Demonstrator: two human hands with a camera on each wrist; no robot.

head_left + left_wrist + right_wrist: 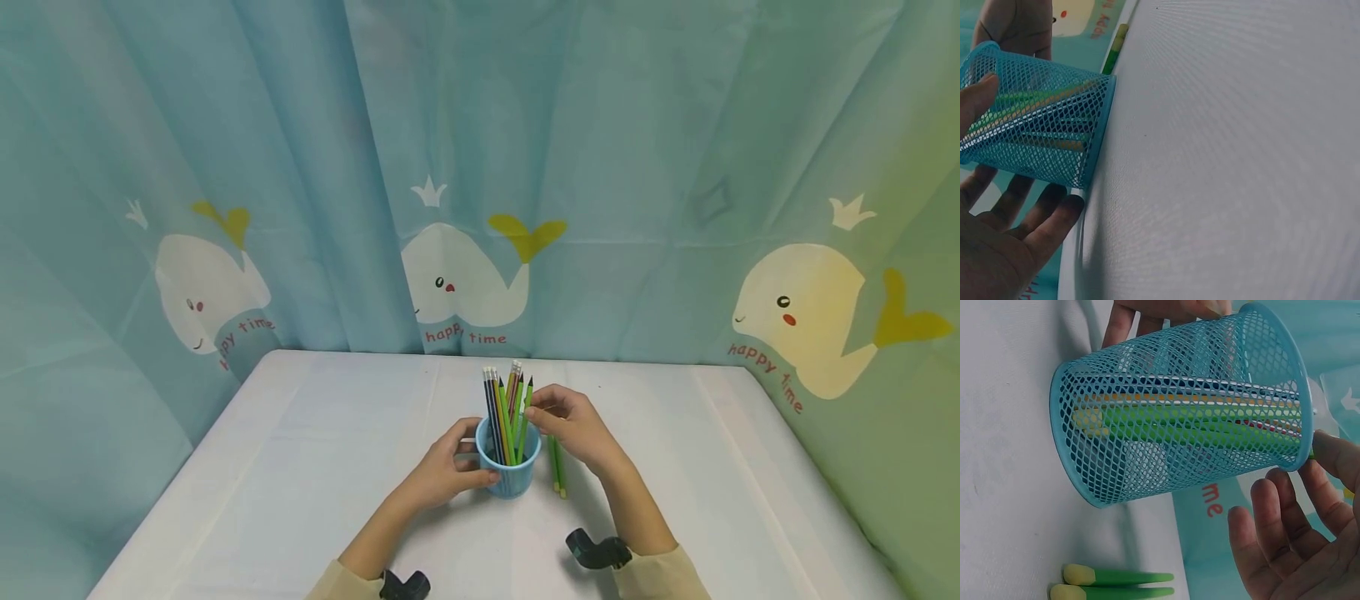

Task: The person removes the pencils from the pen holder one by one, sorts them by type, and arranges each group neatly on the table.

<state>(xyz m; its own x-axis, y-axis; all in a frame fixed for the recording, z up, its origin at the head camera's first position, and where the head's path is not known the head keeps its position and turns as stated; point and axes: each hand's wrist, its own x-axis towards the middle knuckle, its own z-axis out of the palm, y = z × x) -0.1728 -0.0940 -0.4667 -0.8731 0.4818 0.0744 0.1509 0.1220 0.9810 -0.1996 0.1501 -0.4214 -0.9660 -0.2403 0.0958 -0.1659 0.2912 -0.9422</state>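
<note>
A light blue mesh pencil cup [510, 482] stands upright on the table, with several pencils [498, 421] leaning in it, dark, yellow, reddish and green. My left hand [450, 471] holds the cup from the left, thumb on the near side and fingers round the far side. At the right of the rim, my right hand [566, 421] pinches a green pencil [527, 417] between thumb and index finger; its dark tip points up and its lower part is inside the cup. The other right fingers [1266, 512] are loosely bent beside the mesh.
Two green pencils [557, 467] with pale yellow ends lie side by side on the white tabletop [337, 467], right of the cup and partly under the right hand. A blue-green curtain [630, 167] with printed whales hangs behind the table and at its sides.
</note>
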